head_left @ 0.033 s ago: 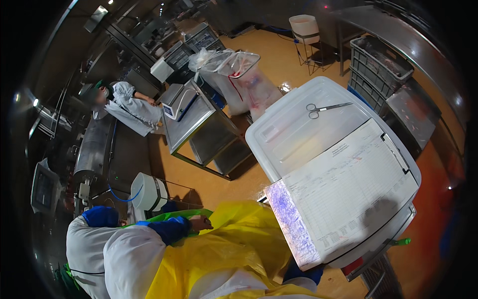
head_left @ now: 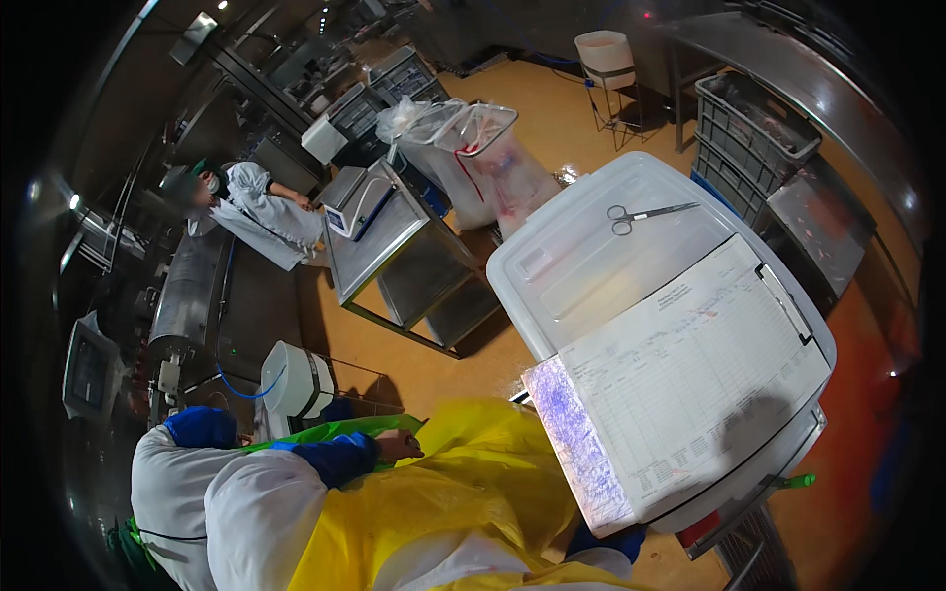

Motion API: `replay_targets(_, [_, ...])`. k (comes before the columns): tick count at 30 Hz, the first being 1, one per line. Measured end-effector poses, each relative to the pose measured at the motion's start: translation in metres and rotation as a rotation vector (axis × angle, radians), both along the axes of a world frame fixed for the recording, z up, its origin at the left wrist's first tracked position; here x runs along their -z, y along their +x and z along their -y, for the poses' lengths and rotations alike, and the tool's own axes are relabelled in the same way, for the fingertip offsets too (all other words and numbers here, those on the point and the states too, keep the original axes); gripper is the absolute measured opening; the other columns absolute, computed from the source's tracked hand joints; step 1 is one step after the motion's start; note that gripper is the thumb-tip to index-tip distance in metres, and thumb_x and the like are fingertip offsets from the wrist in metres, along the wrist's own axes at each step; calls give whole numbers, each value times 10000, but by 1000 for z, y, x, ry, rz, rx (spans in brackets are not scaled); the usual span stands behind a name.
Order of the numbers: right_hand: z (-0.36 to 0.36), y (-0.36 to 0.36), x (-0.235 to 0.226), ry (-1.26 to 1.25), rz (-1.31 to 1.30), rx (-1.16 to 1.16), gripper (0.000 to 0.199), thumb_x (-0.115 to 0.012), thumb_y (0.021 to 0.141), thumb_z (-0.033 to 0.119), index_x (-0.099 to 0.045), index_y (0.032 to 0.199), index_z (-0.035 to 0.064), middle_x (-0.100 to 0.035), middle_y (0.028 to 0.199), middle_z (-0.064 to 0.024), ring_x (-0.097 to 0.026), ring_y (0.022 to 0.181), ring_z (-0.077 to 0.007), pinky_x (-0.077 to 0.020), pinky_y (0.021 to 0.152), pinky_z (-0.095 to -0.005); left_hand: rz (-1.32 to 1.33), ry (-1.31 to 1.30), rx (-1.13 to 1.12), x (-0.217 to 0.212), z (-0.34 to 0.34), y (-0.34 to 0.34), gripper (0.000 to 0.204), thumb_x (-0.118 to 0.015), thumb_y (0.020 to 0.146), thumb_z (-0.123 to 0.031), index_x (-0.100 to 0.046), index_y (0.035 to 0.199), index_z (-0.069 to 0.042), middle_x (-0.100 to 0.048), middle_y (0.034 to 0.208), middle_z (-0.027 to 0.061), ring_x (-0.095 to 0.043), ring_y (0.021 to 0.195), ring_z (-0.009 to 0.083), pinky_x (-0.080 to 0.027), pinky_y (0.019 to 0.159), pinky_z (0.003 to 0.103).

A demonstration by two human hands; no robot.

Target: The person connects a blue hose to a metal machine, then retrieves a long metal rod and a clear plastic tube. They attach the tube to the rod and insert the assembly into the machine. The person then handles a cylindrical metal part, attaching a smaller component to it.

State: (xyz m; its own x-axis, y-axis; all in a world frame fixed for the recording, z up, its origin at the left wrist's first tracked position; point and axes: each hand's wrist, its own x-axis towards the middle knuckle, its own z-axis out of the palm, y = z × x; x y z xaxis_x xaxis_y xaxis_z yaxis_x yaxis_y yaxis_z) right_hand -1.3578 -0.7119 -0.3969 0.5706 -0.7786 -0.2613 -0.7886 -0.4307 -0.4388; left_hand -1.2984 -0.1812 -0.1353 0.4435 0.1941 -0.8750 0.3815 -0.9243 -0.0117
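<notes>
A hand that looks like my left hand point(head_left: 399, 445) reaches out of a blue sleeve cover point(head_left: 338, 456) beside my yellow apron point(head_left: 443, 492). Its fingers are curled inward; what they hold, if anything, is too small to make out. A green apron shows just behind it. At the lower middle, another blue sleeve cover point(head_left: 603, 542) ends under the edge of a clipboard point(head_left: 700, 384), which hides my right hand. Filled-in paper sheets are clipped to the board, which rests on a white plastic lid point(head_left: 567, 222). Scissors point(head_left: 641, 217) lie on the lid.
Close on my left stands a person in a white coat point(head_left: 163, 488). Another person point(head_left: 261, 217) is by a steel cart point(head_left: 379, 261) bearing a scale point(head_left: 355, 202). Clear bags point(head_left: 473, 163) hang behind it. Grey crates point(head_left: 749, 128) are stacked at the right, and a white bucket point(head_left: 296, 379) stands left.
The fingers of my left hand have curled slightly more, and a little more green apron shows beside them. The clipboard and scissors have stayed put.
</notes>
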Motion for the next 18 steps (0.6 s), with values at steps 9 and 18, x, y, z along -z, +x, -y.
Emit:
replay_targets(9, [12, 0, 14, 24, -49, -33, 269, -674, 911, 230, -683, 1134, 81, -711, 1121, -186, -674, 1017, -396, -542, 909, -515, 113, -26, -21, -23, 27, -21, 691, -795, 875, -582, -672, 1261, -22, -742, 1097, 162, -727, 908, 277, -584, 780, 412])
replay_targets(18, [29, 8, 15, 56, -97, -74, 215, -644, 923, 241, -720, 1046, 82, -735, 1075, -171, -698, 963, -392, -560, 861, -522, 163, -107, -10, -32, 61, 16, 674, -809, 870, -580, -668, 1264, -51, -759, 1044, 119, -743, 846, 241, -605, 734, 384])
